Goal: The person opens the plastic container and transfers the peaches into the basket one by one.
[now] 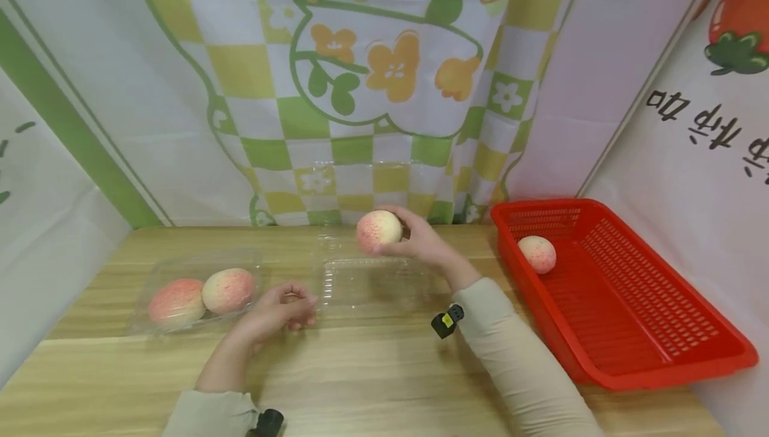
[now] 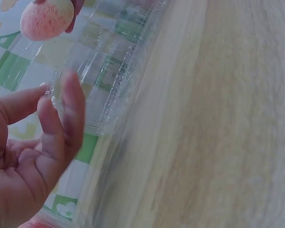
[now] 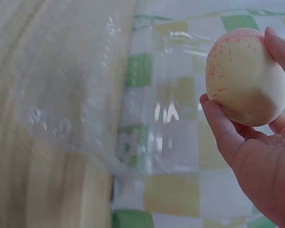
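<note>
In the head view my right hand (image 1: 414,240) grips a pink and cream peach (image 1: 378,231) above an open clear plastic clamshell box (image 1: 372,283). The right wrist view has this peach (image 3: 244,71) held between thumb and fingers, its pale side showing. My left hand (image 1: 279,310) is low at the box's left edge. Seen from the left wrist, the left hand's (image 2: 42,147) thumb and forefinger pinch the thin rim of the clear box (image 2: 97,76). The box's raised lid leans toward the curtain.
On the left, a closed clear box (image 1: 201,260) holds two peaches (image 1: 228,291). To the right stands a red plastic basket (image 1: 625,303) with one peach (image 1: 537,254) against its left wall. A checked curtain (image 1: 360,110) hangs behind the wooden table (image 1: 336,383).
</note>
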### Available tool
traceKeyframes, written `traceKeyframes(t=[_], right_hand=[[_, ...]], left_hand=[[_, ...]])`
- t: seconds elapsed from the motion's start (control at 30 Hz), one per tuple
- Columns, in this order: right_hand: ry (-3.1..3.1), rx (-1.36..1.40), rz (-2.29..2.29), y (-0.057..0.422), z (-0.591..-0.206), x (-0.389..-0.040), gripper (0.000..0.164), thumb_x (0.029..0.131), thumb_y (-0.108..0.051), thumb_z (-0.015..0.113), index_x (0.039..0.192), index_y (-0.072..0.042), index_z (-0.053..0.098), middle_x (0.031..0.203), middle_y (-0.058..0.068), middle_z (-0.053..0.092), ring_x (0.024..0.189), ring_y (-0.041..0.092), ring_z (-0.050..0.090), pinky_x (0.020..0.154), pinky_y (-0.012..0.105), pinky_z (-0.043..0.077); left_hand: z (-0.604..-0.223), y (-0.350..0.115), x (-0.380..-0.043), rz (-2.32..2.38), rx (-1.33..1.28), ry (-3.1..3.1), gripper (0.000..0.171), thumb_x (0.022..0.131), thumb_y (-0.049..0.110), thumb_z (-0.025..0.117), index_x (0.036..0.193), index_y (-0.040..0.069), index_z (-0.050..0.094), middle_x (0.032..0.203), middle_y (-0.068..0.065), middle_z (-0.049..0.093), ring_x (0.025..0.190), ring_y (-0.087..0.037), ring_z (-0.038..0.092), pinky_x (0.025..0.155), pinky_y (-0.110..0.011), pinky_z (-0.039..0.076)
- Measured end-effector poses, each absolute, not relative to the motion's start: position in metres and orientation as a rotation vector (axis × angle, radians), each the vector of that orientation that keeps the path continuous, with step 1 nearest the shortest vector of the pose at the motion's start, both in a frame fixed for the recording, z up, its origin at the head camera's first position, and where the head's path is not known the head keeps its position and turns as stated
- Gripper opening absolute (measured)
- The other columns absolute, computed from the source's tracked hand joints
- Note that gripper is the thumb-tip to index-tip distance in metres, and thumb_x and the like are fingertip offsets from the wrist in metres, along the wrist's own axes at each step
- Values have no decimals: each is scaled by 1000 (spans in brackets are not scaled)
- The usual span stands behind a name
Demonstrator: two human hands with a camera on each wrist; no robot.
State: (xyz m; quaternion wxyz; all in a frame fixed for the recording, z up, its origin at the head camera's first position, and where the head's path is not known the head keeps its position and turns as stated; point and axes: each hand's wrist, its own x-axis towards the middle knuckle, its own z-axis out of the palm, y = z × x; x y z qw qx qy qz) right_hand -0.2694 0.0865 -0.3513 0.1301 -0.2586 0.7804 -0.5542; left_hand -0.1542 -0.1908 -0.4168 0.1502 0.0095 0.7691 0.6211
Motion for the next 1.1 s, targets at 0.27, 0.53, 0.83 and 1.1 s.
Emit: traceKeyframes(t=[0.27,0.53,0.83,1.1], right_hand=[[2314,-726,-1650,115,-329,-277,78,81,-4,80,149,-11,42,147,13,47,127,34,55,100,42,52],[2386,-684,-1690,150,-302,-276,77,83,-2,77,150,-12,41,147,15,46,123,33,55,93,34,53],[2432,-612,-1711,194,-279,-275,73,88,-6,73,151,-16,38,146,11,45,118,25,54,81,25,55],[2556,-558,-1664,247,-264,-268,70,91,-8,70,152,-17,36,143,3,44,117,17,51,87,18,53]], left_hand=[[-421,-196,-156,1981,88,1976,19,101,11,55,110,-1,43,94,-8,75,85,-12,74,71,-15,58],[-415,-197,-153,2056,127,1984,17,101,10,56,108,3,43,95,-5,77,89,-13,75,79,-18,59],[-408,-204,-148,2081,131,2043,16,101,9,56,108,2,43,90,0,78,87,-11,75,78,-17,59],[-407,-211,-144,2054,85,2063,20,104,12,51,114,-2,42,100,-3,76,93,-12,75,86,-19,58]])
